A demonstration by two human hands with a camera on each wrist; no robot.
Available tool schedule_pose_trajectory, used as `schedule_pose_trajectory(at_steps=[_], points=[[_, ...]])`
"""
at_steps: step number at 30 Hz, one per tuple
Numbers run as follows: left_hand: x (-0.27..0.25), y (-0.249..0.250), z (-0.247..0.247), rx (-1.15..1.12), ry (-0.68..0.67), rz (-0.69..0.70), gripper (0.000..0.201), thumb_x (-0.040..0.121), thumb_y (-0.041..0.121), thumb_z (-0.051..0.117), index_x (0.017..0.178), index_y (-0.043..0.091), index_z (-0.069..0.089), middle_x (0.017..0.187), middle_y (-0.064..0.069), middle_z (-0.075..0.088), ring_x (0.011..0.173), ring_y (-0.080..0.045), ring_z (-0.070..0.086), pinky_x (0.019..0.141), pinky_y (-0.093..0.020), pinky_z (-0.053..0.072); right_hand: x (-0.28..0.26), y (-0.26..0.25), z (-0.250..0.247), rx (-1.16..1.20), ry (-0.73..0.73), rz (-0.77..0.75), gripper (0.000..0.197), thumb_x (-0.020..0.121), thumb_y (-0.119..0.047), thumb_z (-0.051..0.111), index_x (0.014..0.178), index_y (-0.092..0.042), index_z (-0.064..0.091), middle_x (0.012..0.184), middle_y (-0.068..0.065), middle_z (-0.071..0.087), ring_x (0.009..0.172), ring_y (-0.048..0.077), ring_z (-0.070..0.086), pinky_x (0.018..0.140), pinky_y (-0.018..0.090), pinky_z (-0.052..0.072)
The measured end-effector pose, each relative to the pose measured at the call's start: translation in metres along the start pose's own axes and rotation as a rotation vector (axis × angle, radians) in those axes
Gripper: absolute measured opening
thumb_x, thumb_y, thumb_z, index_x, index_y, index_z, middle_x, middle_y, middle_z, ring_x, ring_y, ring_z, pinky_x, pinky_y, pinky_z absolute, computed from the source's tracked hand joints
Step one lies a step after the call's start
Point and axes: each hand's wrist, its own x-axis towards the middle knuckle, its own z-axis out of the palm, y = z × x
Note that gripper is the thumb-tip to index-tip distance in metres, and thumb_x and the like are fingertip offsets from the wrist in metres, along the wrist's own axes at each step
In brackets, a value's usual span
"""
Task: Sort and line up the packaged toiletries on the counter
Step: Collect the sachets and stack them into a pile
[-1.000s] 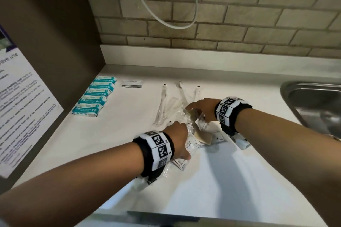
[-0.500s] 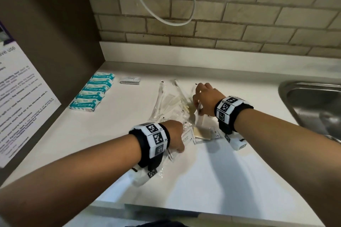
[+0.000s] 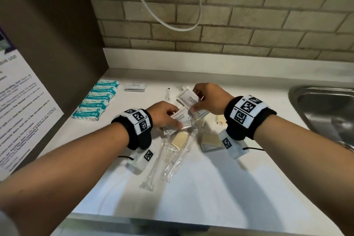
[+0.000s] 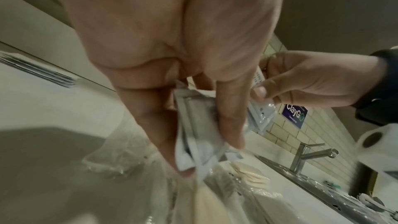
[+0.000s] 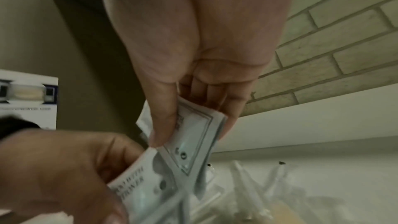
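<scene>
Above a loose pile on the white counter (image 3: 220, 188), my left hand (image 3: 173, 119) pinches a small bunch of white shampoo sachets (image 3: 180, 119) between thumb and fingers. Just behind it, my right hand (image 3: 195, 101) pinches another few sachets (image 3: 188, 98) of the same kind. The two bunches almost touch. In the left wrist view the left hand's sachets (image 4: 193, 135) hang edge-on; the right wrist view shows the right hand's sachets (image 5: 193, 135) under the thumb. Under the hands lie clear-wrapped toothbrush packs (image 3: 170, 163) and beige wrapped pieces (image 3: 209, 139).
A row of teal-and-white packets (image 3: 95, 101) is lined up along the brown side panel (image 3: 57, 53) at the left. A thin stack of flat white packets (image 3: 135, 87) lies behind them. A steel sink (image 3: 316, 105) is at the right, a brick wall behind.
Both hands have come up from the pile, each with white sachets, and the bunches have drawn close together. The view has tilted nearer to the counter.
</scene>
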Motion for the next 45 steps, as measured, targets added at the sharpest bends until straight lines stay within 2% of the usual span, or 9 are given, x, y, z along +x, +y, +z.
schedule_pose_trajectory(at_steps=[9,18,21,26,28,29,31,36,45], points=[[0.009,-0.016,-0.019,0.013,-0.02,0.097,0.041,0.064,0.015,0.09,0.091,0.027,0.063,0.097,0.0,0.072,0.087,-0.019,0.068,0.072,-0.033,0.057,0.003,-0.026,-0.007,0.189,0.013,-0.015,0.029,0.072,-0.011,0.082,0.082,-0.017,0.056,0.091,0.005,0.074,0.075,0.02,0.066,0.073,0.036,0.055],[0.014,-0.011,-0.044,-0.221,-0.114,0.181,0.052,0.088,0.001,0.067,0.134,0.02,0.053,0.113,-0.009,0.066,0.076,-0.015,0.071,0.049,-0.024,0.056,0.004,-0.024,0.007,0.051,-0.093,0.135,0.027,0.07,-0.016,0.082,0.089,-0.016,0.063,0.084,-0.002,0.068,0.069,0.012,0.059,0.06,0.023,0.044],[0.015,-0.011,-0.044,-0.329,-0.155,0.156,0.045,0.093,-0.007,0.054,0.128,0.022,0.055,0.1,-0.007,0.069,0.058,-0.011,0.069,0.045,-0.024,0.055,0.002,-0.022,0.005,0.045,-0.104,0.164,0.029,0.068,-0.017,0.085,0.087,-0.018,0.064,0.078,-0.004,0.066,0.067,0.012,0.058,0.062,0.024,0.047],[0.022,0.003,-0.035,-0.431,-0.171,0.082,0.024,0.086,-0.005,0.043,0.082,0.01,0.062,0.074,-0.013,0.056,0.057,-0.017,0.054,0.047,-0.03,0.055,0.006,-0.03,0.005,0.08,-0.07,0.173,0.04,0.063,-0.015,0.089,0.094,-0.013,0.063,0.071,-0.007,0.065,0.062,0.011,0.058,0.061,0.024,0.047],[0.023,0.009,-0.03,-0.441,-0.182,0.066,0.004,0.087,0.011,0.057,0.088,0.009,0.06,0.073,-0.009,0.056,0.06,-0.016,0.053,0.052,-0.032,0.054,0.008,-0.034,0.007,0.059,-0.031,0.154,0.045,0.061,-0.017,0.09,0.096,-0.013,0.062,0.068,-0.009,0.06,0.059,0.008,0.053,0.055,0.019,0.041],[0.027,0.01,-0.028,-0.425,-0.189,0.08,0.019,0.084,0.021,0.066,0.099,0.009,0.062,0.078,-0.009,0.062,0.063,-0.016,0.059,0.052,-0.031,0.053,0.008,-0.036,0.007,0.041,-0.008,0.139,0.046,0.06,-0.018,0.09,0.097,-0.013,0.063,0.069,-0.008,0.06,0.061,0.01,0.054,0.054,0.019,0.041],[0.031,0.01,-0.025,-0.379,-0.182,0.127,0.039,0.084,0.026,0.074,0.116,0.009,0.061,0.089,-0.01,0.068,0.07,-0.018,0.065,0.052,-0.028,0.053,0.007,-0.035,0.008,0.01,0.023,0.11,0.051,0.059,-0.018,0.091,0.101,-0.013,0.062,0.078,-0.006,0.062,0.072,0.015,0.057,0.061,0.023,0.046],[0.035,0.003,-0.031,-0.34,-0.053,0.194,0.024,0.09,0.013,0.068,0.114,0.012,0.062,0.105,-0.017,0.07,0.08,-0.024,0.069,0.06,-0.035,0.061,-0.008,-0.004,0.007,-0.026,0.04,0.261,0.083,0.054,-0.024,0.093,0.123,-0.02,0.046,0.114,-0.004,0.053,0.095,0.018,0.057,0.072,0.028,0.05],[0.04,0.01,-0.03,-0.377,0.075,0.216,0.034,0.09,0.012,0.068,0.122,0.014,0.057,0.113,-0.017,0.068,0.078,-0.028,0.071,0.057,-0.036,0.061,-0.026,0.026,0.036,-0.41,-0.387,0.359,0.044,0.072,-0.017,0.075,0.114,-0.015,0.06,0.113,-0.001,0.063,0.109,0.024,0.059,0.096,0.038,0.05]])
